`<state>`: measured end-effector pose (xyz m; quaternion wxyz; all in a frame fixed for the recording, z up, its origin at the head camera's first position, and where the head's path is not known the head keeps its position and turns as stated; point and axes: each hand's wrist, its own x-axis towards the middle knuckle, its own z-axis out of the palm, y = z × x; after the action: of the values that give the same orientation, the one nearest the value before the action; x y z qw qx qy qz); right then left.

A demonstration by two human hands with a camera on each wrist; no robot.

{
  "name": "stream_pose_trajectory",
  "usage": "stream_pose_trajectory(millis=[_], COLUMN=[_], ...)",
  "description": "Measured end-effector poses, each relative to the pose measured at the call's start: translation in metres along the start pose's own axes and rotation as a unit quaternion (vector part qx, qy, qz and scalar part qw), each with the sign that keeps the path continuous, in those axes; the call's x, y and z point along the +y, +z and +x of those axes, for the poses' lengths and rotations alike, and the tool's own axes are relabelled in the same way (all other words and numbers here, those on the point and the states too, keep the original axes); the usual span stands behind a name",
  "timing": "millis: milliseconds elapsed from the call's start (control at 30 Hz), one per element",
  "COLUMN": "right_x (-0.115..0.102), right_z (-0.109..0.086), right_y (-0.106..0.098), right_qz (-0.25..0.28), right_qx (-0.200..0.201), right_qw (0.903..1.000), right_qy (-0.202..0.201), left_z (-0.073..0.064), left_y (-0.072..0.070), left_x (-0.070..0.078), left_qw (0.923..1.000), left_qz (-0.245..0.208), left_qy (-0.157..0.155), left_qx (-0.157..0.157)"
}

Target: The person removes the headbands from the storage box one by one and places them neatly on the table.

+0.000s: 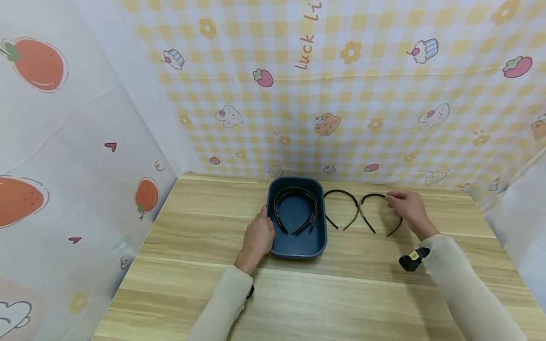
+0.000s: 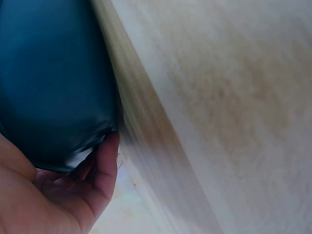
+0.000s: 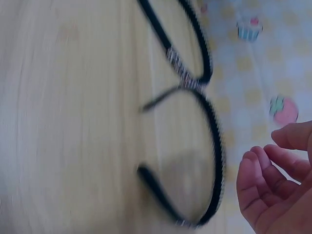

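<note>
A dark blue plastic bin [image 1: 298,256] stands left of the table's middle, with a few black headbands [image 1: 280,222] nested inside. My left hand [image 1: 258,234] holds its left side; in the left wrist view the fingers [image 2: 108,163] curl at the bin's edge. Right of the bin lie two black toothed headbands, a middle one [image 1: 341,191] and a right one [image 1: 373,194] with a glittery section. Above the right headband is my right hand [image 1: 407,207], overlapping its top in the head view. The right wrist view shows loosely bent fingers [image 3: 251,183] beside this headband [image 3: 218,146], holding nothing.
The wood-grain table [image 1: 341,303] meets a yellow-checked printed cloth [image 1: 307,94] behind the bin and headbands. A white printed sheet [image 1: 85,113] hangs along the left side. A small black device [image 1: 414,259] is strapped at my right wrist.
</note>
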<state>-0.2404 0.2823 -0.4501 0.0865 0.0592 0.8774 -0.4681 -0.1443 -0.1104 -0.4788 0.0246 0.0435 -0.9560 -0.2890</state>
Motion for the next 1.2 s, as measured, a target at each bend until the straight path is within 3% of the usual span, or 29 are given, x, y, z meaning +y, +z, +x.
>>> stream_pose_trajectory(millis=[200,600,1200], right_x=[-0.027,-0.065,-0.095], right_z=[-0.007,-0.017,-0.018], right_y=[0.021,0.062,0.103], right_qz=[0.01,0.042,0.089], right_qx=[-0.056,-0.134,-0.181], right_qw=[0.9979,0.9891,0.9777], right_qy=[-0.029,-0.044,-0.059], left_z=[0.0,0.0,0.0], left_y=[-0.001,0.0,0.002], left_x=[0.0,-0.001,-0.003], left_qw=[1.0,0.9999,0.9998], left_qz=[0.001,0.005,0.001], left_qy=[-0.005,0.006,0.019], left_qx=[0.0,0.007,0.012])
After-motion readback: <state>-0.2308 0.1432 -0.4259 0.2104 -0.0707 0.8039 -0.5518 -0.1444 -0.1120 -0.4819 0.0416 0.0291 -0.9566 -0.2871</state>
